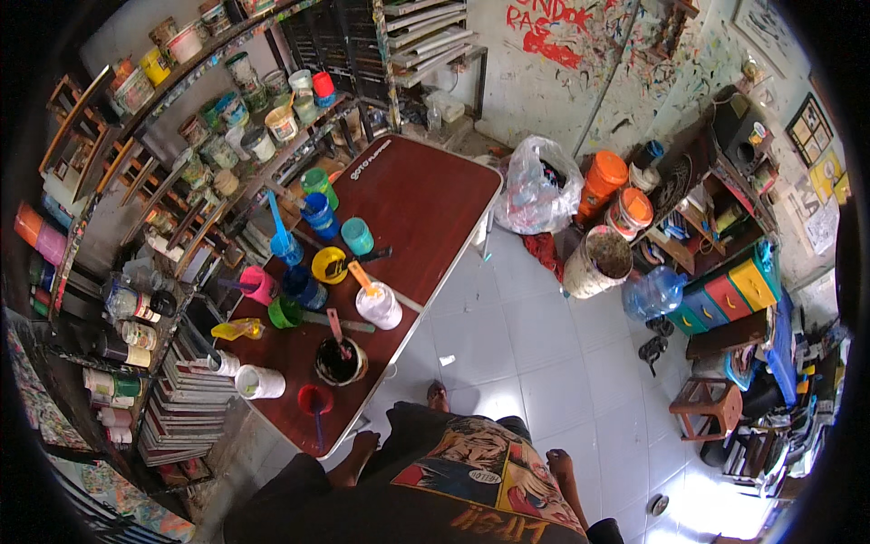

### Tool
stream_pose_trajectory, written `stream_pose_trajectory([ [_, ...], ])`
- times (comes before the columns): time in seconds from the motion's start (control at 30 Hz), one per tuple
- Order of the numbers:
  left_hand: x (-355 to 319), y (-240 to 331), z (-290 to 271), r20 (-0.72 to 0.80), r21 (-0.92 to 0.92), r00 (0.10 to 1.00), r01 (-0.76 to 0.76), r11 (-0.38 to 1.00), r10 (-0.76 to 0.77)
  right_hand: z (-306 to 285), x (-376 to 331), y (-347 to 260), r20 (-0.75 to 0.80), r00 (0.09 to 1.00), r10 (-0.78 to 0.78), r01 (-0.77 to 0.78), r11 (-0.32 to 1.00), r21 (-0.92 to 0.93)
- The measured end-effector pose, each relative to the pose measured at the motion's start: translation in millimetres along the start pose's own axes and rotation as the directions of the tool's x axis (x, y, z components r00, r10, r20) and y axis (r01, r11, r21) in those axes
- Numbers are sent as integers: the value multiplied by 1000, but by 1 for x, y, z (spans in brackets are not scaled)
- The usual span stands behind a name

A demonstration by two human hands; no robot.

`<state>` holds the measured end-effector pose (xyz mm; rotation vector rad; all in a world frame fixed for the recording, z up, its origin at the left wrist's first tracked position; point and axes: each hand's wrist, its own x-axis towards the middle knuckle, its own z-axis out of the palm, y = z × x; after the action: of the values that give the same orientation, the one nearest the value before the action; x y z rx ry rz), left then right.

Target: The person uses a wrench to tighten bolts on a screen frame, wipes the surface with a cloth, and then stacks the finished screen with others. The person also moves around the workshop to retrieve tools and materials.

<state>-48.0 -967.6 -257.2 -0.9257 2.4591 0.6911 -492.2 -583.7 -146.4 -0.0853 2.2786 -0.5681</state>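
Note:
My left hand (364, 442) hangs low beside the near corner of the dark red table (426, 195), its fingers loosely curled with nothing visible in them. On my other side, my right hand (560, 462) is down over the tiled floor, also curled and apart from any object. Nearest my left hand on the table are a red cup (315, 399) with a stick in it and a tub of dark paint (342, 370) with a pink-handled tool. Behind them stand a white tub (381, 308) with an orange handle, a yellow bowl (329, 266) and several blue, green and pink paint cups.
Shelves (195, 68) crowded with paint pots line the left. Past the table's right edge are a clear plastic bag (539, 186), orange buckets (603, 177), a stained bucket (598, 263) and a water bottle (654, 295). A brown stool (707, 408) stands at the right.

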Motion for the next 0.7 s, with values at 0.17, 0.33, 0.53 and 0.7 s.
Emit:
stream_pose_trajectory([
  [0.17, 36, 48, -24, -3, -319, 979, 191, 928, -203, -39, 67, -30, 197, 948, -251, 300, 912, -279],
  [0.33, 62, 141, -40, -263, -423, 932, 122, 898, -251, -108, 203, -36, 172, 912, -371, 404, 884, -235],
  [0.53, 113, 230, -71, -525, -193, 827, 114, 975, -201, -199, 372, -68, 80, 716, -693, 694, 696, -183],
  [0.7, 151, 260, -69, -389, -561, 814, 161, 812, -430, -244, 431, -161, 52, 810, -584, 573, 769, -284],
])
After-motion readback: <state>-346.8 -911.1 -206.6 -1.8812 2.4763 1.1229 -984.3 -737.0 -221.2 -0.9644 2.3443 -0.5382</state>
